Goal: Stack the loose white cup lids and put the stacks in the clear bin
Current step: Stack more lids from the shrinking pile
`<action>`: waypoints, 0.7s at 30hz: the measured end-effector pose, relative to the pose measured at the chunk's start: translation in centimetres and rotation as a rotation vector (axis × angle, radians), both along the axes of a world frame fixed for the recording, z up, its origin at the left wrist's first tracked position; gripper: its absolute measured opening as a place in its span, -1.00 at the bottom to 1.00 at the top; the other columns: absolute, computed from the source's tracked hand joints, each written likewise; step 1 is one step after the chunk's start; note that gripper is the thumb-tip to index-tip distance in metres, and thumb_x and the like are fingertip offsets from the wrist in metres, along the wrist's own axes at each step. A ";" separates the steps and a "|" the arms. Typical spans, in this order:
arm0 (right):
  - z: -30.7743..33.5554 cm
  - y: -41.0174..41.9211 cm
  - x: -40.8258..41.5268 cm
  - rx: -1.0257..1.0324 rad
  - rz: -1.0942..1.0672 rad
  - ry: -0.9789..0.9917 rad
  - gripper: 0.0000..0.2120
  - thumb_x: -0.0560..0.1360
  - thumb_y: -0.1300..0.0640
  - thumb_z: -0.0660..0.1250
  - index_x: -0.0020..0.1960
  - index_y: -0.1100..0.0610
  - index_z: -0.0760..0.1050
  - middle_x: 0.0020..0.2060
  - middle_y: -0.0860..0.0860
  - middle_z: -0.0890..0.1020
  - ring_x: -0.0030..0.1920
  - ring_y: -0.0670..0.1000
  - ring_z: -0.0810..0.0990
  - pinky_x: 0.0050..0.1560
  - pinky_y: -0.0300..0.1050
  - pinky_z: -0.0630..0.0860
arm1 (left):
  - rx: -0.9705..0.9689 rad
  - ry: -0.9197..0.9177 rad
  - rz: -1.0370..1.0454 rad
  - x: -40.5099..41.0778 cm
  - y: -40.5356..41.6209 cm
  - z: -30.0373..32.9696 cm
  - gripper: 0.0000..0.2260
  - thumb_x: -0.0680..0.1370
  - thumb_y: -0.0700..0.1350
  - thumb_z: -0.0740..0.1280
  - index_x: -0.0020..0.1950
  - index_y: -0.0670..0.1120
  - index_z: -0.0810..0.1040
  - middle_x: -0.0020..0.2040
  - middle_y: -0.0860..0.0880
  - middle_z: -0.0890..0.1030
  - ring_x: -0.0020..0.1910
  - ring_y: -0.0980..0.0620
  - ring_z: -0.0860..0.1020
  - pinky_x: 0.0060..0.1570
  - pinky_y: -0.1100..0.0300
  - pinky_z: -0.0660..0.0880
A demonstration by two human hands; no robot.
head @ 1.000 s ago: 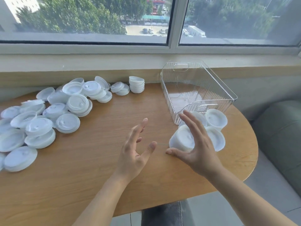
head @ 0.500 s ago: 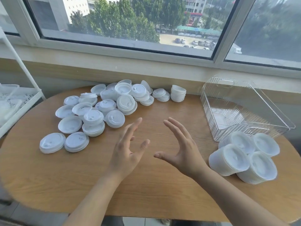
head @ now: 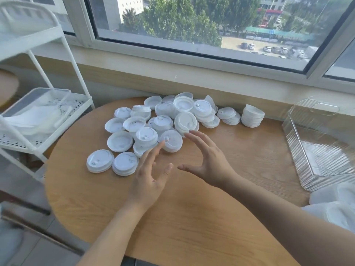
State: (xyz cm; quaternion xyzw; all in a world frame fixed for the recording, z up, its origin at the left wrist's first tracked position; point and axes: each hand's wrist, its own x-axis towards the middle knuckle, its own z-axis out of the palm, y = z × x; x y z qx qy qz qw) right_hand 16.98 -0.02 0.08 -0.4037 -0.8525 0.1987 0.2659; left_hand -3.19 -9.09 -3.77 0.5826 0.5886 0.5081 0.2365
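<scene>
Lids, loose, white: heap awaiting stacking.
Lids (head: 167, 120) lie far-left on the worktop (head: 192, 217), just beyond both hands; left hand (head: 151, 175) and right hand (head: 208, 160) spread, holding nothing, about equally near. Bin (head: 315, 148) well right; window behind, white cart left.

Two hands (head: 151, 179) (head: 209, 162); one clear bin (head: 315, 150); one tabletop (head: 192, 217); one white trolley (head: 38, 120); loose lids (head: 171, 140) about thirty, exact count unclear.
</scene>
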 end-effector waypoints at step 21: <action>-4.9 10.3 -5.1 -0.058 -0.263 0.131 -0.17 0.48 -0.21 0.52 0.63 -0.19 0.20 0.64 -0.01 0.20 0.60 0.02 0.23 0.52 0.04 0.28 | 0.038 0.023 0.068 0.9 5.3 -1.9 -0.44 0.60 -0.12 0.47 0.57 0.08 0.40 0.40 0.20 0.51 0.37 0.12 0.51 0.19 0.29 0.51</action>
